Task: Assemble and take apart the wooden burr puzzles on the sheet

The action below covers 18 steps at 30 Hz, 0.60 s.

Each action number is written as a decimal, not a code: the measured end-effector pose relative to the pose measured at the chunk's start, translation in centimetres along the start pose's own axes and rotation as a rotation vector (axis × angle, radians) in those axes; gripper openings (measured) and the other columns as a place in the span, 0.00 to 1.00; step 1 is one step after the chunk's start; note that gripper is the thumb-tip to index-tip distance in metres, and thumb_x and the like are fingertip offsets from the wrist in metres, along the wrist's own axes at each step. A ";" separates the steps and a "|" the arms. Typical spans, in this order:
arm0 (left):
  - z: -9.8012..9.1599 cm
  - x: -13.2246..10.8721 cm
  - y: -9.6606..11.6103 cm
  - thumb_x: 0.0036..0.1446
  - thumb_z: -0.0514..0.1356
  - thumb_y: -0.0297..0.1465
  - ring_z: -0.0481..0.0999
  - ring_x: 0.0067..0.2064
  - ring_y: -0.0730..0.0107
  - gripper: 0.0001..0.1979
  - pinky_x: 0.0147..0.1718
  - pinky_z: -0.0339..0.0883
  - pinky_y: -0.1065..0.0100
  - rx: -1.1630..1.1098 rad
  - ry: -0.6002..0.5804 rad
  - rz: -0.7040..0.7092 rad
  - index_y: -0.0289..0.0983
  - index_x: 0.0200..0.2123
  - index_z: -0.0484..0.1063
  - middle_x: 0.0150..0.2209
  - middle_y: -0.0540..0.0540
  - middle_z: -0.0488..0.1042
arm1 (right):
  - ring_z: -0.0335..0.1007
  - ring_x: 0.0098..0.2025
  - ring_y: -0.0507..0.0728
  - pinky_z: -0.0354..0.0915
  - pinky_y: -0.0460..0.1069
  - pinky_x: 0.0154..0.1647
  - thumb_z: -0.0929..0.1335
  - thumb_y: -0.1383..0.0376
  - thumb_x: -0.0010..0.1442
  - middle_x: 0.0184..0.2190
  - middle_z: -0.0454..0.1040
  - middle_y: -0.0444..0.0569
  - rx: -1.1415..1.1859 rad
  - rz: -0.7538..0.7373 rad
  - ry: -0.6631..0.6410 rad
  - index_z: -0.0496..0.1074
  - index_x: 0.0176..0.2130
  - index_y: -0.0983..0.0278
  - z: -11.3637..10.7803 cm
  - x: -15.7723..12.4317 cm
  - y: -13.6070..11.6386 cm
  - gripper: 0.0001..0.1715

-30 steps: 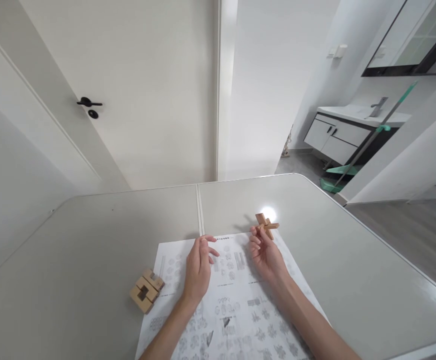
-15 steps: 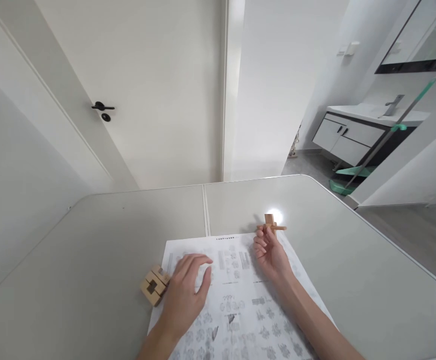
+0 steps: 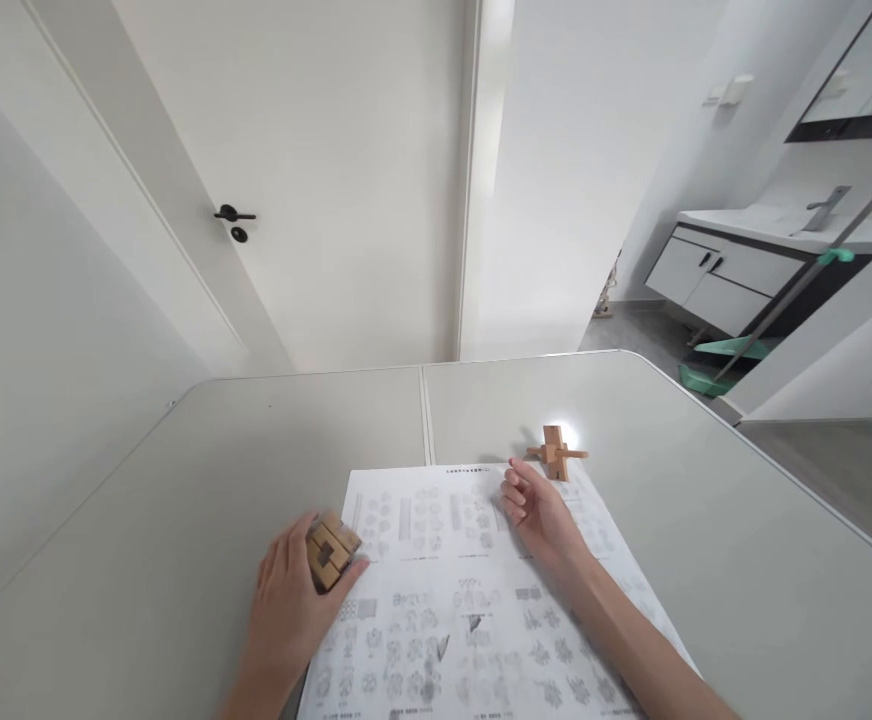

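Observation:
My left hand (image 3: 286, 590) is wrapped round a pale wooden puzzle cube (image 3: 333, 548) at the left edge of a printed sheet, fingers on its far left side and thumb along its near right. A dark square gap shows in the cube's face. My right hand (image 3: 539, 512) rests over the sheet's upper right with its fingers loosely curled in and nothing seen in them. Just beyond its fingertips, apart from them, a brown cross-shaped wooden burr puzzle (image 3: 556, 453) stands at the sheet's top right corner.
The large printed paper sheet (image 3: 436, 560), covered in small grey diagrams, lies on a light grey table (image 3: 316, 420) with a seam down its middle. Behind the table are a closed door (image 3: 346, 180) and, at right, a washbasin cabinet (image 3: 728, 265) with a green broom and dustpan.
My left hand has moved left off the sheet and closed round the puzzle cube. My right hand has come away from the cross-shaped puzzle. The view has shifted slightly left.

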<state>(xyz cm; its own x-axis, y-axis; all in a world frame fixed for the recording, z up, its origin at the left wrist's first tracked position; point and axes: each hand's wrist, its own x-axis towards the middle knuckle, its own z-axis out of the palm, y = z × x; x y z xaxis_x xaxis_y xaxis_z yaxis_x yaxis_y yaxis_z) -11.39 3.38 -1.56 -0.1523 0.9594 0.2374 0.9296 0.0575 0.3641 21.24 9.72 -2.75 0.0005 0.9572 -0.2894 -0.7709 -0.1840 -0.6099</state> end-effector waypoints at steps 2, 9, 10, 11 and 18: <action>0.1 0.3 0.0 0.56 0.61 0.53 0.73 0.58 0.40 0.35 0.56 0.67 0.40 0.003 0.008 0.037 0.40 0.61 0.62 0.56 0.37 0.75 | 0.52 0.23 0.47 0.57 0.43 0.17 0.78 0.63 0.57 0.27 0.64 0.40 -0.018 -0.015 -0.019 0.69 0.30 0.62 0.1 -0.1 0.0 0.16; -0.2 0.5 0.1 0.57 0.62 0.50 0.77 0.52 0.44 0.29 0.43 0.77 0.49 -0.031 0.036 0.098 0.45 0.58 0.64 0.49 0.41 0.77 | 0.54 0.23 0.48 0.55 0.45 0.19 0.78 0.58 0.57 0.26 0.66 0.40 -0.162 -0.010 -0.085 0.70 0.31 0.62 0.4 -0.3 0.0 0.17; -0.3 0.5 0.3 0.58 0.62 0.50 0.77 0.52 0.44 0.30 0.43 0.77 0.49 -0.040 0.047 0.102 0.45 0.58 0.64 0.48 0.41 0.77 | 0.54 0.23 0.48 0.55 0.45 0.19 0.78 0.57 0.56 0.26 0.66 0.40 -0.186 -0.012 -0.090 0.70 0.31 0.62 0.5 -0.3 0.1 0.17; -0.3 0.5 0.6 0.58 0.62 0.50 0.78 0.52 0.45 0.30 0.44 0.76 0.49 -0.053 0.060 0.116 0.44 0.59 0.63 0.49 0.41 0.76 | 0.54 0.23 0.48 0.54 0.45 0.20 0.78 0.57 0.56 0.26 0.66 0.40 -0.210 -0.011 -0.093 0.70 0.32 0.62 0.5 -0.3 0.1 0.17; 1.5 0.9 6.0 0.58 0.67 0.43 0.76 0.54 0.52 0.30 0.51 0.74 0.53 -0.283 -0.065 0.348 0.48 0.61 0.62 0.54 0.43 0.74 | 0.54 0.22 0.47 0.53 0.44 0.21 0.78 0.56 0.56 0.26 0.68 0.41 -0.327 -0.011 -0.113 0.71 0.32 0.63 0.8 -0.7 0.3 0.17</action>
<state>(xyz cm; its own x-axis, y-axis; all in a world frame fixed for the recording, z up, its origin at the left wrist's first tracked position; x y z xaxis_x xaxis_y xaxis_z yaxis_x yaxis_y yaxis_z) -5.48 5.03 -0.52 0.1829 0.9242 0.3353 0.7921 -0.3406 0.5066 20.54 9.16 -2.15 -0.0769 0.9748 -0.2096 -0.5263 -0.2182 -0.8218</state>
